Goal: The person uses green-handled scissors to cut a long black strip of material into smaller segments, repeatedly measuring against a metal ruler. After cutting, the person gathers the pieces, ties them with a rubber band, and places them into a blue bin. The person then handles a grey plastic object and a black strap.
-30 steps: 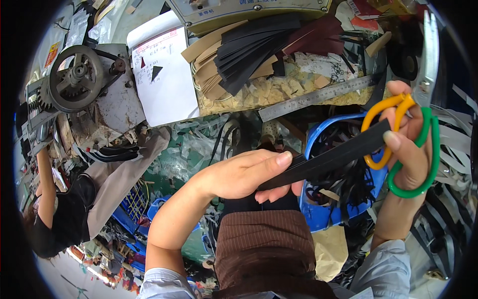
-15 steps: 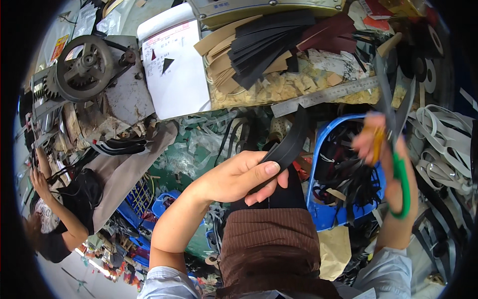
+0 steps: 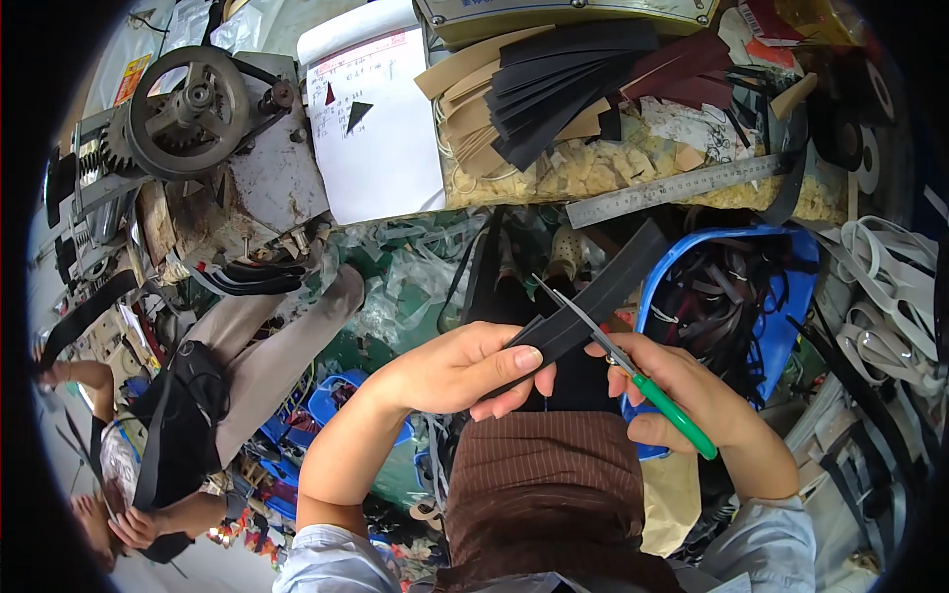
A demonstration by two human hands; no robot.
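My left hand (image 3: 465, 371) grips the near end of a long black strip (image 3: 603, 292), thumb on top; the strip slants up and to the right over my lap. Scissors (image 3: 633, 381) with green handles sit in my right hand (image 3: 692, 395), their thin blades pointing up-left and lying across the strip just beside my left thumb. Both hands hover above my brown striped apron (image 3: 539, 494). A blue basket (image 3: 781, 326) full of black straps stands just behind my right hand.
A metal ruler (image 3: 672, 190) lies on the cluttered bench edge, with fanned black and tan strips (image 3: 554, 84) and a white paper sheet (image 3: 371, 124) behind. A wheeled metal machine (image 3: 188, 99) stands far left. Another person (image 3: 213, 395) sits at the left.
My right hand has come down from high on the right and brought the scissors to the strip. The strip has swung from lying nearly level to slanting up-right.
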